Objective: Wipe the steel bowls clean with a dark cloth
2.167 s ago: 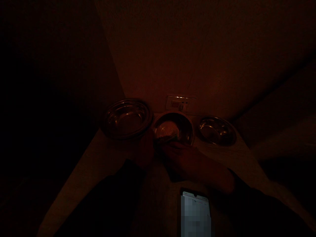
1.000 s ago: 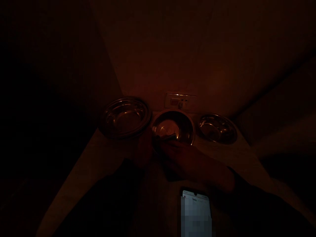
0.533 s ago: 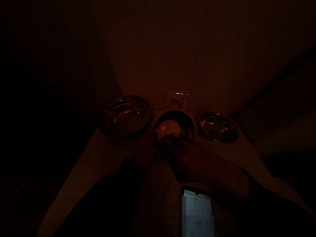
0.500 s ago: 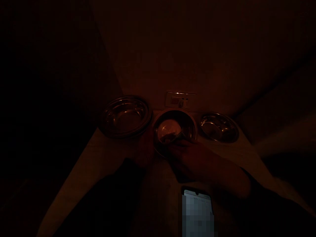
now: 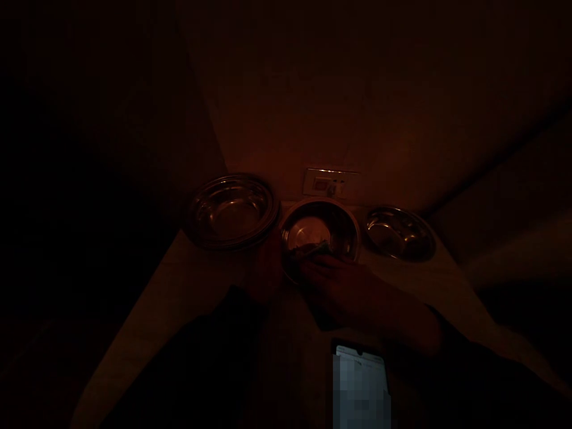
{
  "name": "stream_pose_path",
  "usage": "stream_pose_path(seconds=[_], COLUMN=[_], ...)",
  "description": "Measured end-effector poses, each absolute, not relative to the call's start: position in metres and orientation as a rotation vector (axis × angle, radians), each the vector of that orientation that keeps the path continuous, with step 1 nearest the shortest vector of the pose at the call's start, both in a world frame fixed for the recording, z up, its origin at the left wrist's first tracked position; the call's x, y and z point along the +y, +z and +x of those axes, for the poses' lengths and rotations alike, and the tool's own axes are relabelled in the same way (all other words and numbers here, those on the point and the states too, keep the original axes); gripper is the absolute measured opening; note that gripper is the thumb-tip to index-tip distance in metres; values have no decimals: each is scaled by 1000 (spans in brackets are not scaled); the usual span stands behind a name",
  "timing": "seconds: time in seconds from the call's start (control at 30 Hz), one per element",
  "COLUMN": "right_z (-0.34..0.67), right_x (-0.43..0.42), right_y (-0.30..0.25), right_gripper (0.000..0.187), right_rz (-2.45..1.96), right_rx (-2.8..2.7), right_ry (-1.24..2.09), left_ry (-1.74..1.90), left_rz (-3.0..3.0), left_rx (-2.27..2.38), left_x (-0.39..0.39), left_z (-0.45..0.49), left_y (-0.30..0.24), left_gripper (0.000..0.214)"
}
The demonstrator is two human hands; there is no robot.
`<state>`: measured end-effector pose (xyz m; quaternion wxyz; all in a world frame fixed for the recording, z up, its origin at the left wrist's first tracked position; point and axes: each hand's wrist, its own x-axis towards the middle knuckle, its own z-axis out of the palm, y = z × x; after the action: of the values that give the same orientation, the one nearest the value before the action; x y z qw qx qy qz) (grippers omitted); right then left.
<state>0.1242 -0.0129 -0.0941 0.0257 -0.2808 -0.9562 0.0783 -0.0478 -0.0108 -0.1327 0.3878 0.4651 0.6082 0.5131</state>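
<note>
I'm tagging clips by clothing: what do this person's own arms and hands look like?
The left hand and right hand appear ungloved. The left sleeve and right sleeve are both very dark, close to black; the left one ends near the hand, the right one higher, leaving some forearm bare. It is too dim to make out rings, markings or fabric pattern.

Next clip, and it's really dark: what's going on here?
A person has both hands at a metal bowl on a table. The right hand reaches over its near rim, with something dark, perhaps a cloth, under it. The left hand is by the bowl's left side; its grip is too dark to make out. Metal dishes stand to the left and right, and a lit phone lies nearest the person.
</note>
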Motion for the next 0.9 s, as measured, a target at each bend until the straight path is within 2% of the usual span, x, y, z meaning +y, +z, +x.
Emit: stream_pose_path(seconds=[0.43, 0.67, 0.9], right_z=[114, 114, 120], right_x=[-13, -15, -16], right_y=[-99, -99, -94], right_gripper=[44, 45, 41], right_rz=[-805, -830, -948], right_rx=[-2779, -2821, -2976], right_ry=[477, 373, 221], left_ry=[1280, 1290, 1305], left_rz=[1204, 1315, 1264], left_rx=[1668, 1695, 1634], left_x=[-11, -4, -7], left_z=[-45, -56, -52], left_y=[-126, -144, -138], left_gripper=[47, 42, 53])
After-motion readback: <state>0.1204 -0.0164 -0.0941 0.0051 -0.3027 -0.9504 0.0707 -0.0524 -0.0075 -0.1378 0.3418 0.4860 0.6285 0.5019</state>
